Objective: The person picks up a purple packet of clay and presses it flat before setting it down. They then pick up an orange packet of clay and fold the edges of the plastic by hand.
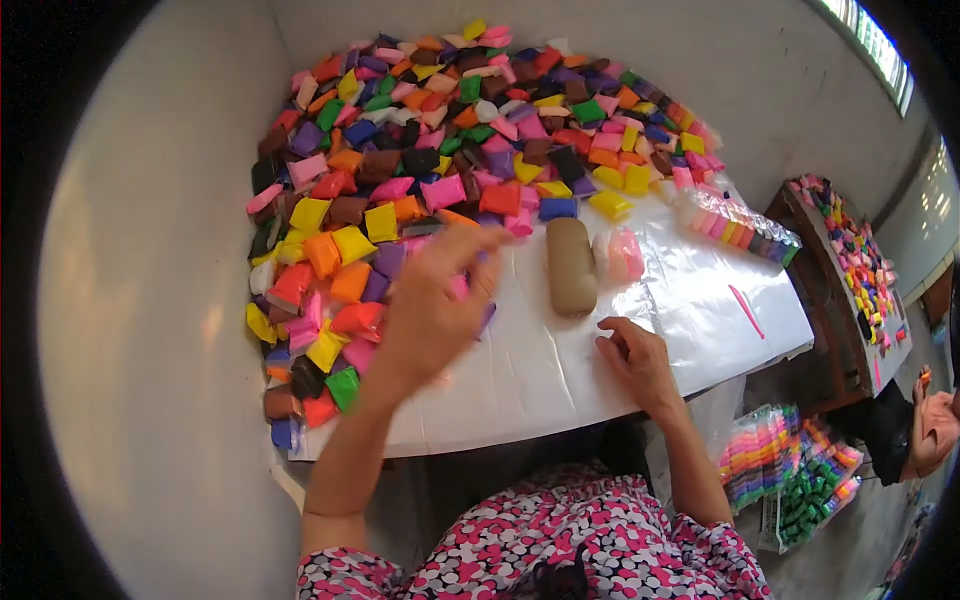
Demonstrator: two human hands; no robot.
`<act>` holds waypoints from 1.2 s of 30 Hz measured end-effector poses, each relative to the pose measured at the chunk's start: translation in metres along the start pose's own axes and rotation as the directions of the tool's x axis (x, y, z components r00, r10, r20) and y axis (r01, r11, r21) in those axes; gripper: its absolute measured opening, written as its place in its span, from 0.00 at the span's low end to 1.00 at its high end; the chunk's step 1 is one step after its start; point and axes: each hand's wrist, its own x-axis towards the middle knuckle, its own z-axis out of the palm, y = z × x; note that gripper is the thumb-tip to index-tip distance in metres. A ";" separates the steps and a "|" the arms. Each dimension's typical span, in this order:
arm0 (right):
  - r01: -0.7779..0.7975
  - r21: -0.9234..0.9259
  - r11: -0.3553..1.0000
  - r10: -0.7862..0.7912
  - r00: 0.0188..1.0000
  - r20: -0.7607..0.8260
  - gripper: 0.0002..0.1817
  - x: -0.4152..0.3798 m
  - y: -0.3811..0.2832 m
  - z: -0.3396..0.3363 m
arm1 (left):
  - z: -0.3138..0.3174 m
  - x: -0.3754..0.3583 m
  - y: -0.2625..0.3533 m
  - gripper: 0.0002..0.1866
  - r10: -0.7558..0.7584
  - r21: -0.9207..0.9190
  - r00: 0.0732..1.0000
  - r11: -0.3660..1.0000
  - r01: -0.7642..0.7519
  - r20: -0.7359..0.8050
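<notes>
My left hand (440, 305) is blurred by motion above the left part of the white sheet (530, 385), beside the pile of small coloured packets (440, 193). Whether its bent fingers hold anything is unclear. My right hand (640, 368) rests near the sheet's front edge, its fingers loosely curled and apart, with nothing seen in them. Beyond it, a brown rounded block (571, 268) lies on the sheet. Just right of the block is a clear wrapper with pink packets (625, 255).
A long clear pack of coloured packets (742, 228) lies at the right, behind a thin pink strip (746, 312). Bagged packets (795, 470) stand below the table's right side. Another packet-covered table (825, 300) and part of a person (935, 430) are farther right.
</notes>
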 end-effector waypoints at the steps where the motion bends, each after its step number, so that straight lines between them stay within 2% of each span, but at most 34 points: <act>1: 0.012 -0.005 1.000 -0.012 1.000 -0.009 0.11 0.000 0.000 0.001 | -0.011 0.015 -0.006 0.12 -0.116 -0.036 0.993 0.993 0.115 -0.021; 3: 0.029 -0.011 1.000 -0.029 0.999 -0.023 0.10 -0.003 0.000 0.002 | -0.035 0.051 -0.040 0.13 -0.145 -0.037 0.986 0.989 0.142 -0.078; 5: 0.045 -0.013 0.999 -0.046 0.998 -0.034 0.10 -0.002 0.002 0.002 | -0.052 0.081 -0.091 0.14 -0.048 0.154 0.972 0.984 0.086 -0.231; 8: 0.036 0.008 0.999 -0.036 0.999 -0.019 0.10 -0.003 0.004 0.002 | -0.060 0.108 -0.145 0.15 0.014 0.283 0.979 0.958 0.045 -0.203; 9: 0.031 0.008 0.999 -0.031 0.999 -0.013 0.10 -0.003 0.003 0.001 | -0.054 0.108 -0.150 0.14 0.077 0.451 0.980 0.893 0.015 -0.185; 11: 0.023 0.007 1.000 -0.023 1.000 0.000 0.10 -0.002 0.000 -0.001 | -0.045 0.109 -0.158 0.13 0.192 0.737 0.974 0.675 -0.043 -0.119; 14: 0.003 0.019 1.000 -0.003 1.000 -0.004 0.10 -0.002 -0.002 -0.001 | -0.035 0.111 -0.166 0.11 -0.111 0.909 0.993 0.412 0.071 -0.027; 17: -0.009 0.026 1.000 0.009 1.000 0.008 0.10 -0.002 -0.003 -0.002 | -0.033 0.102 -0.174 0.11 -0.070 0.928 0.997 0.370 0.043 -0.018; 20: 0.012 0.017 1.000 -0.012 1.000 0.003 0.10 -0.003 0.000 -0.002 | -0.036 0.101 -0.192 0.11 0.009 0.921 0.999 0.389 0.029 -0.035; 23: 0.019 0.020 1.000 -0.019 1.000 0.006 0.10 -0.003 0.001 -0.002 | -0.040 0.103 -0.205 0.10 0.020 0.893 1.000 0.450 0.006 -0.017; 26: 0.031 0.032 0.999 -0.030 0.999 -0.038 0.10 -0.003 0.005 0.002 | -0.039 0.108 -0.221 0.09 -0.007 0.928 1.000 0.371 0.017 -0.016; 30: 0.065 0.026 0.998 -0.064 0.997 -0.054 0.10 -0.003 0.009 0.004 | -0.034 0.109 -0.217 0.09 0.020 0.937 0.999 0.347 0.040 -0.049; 34: 0.033 0.044 0.998 -0.032 0.999 -0.021 0.10 -0.003 0.010 0.002 | -0.025 0.115 -0.206 0.16 -0.055 0.955 0.993 0.271 0.119 -0.108; 36: 0.045 0.046 0.998 -0.044 0.999 -0.031 0.10 -0.003 0.012 0.005 | -0.023 0.120 -0.213 0.11 -0.033 0.968 0.995 0.234 0.096 -0.090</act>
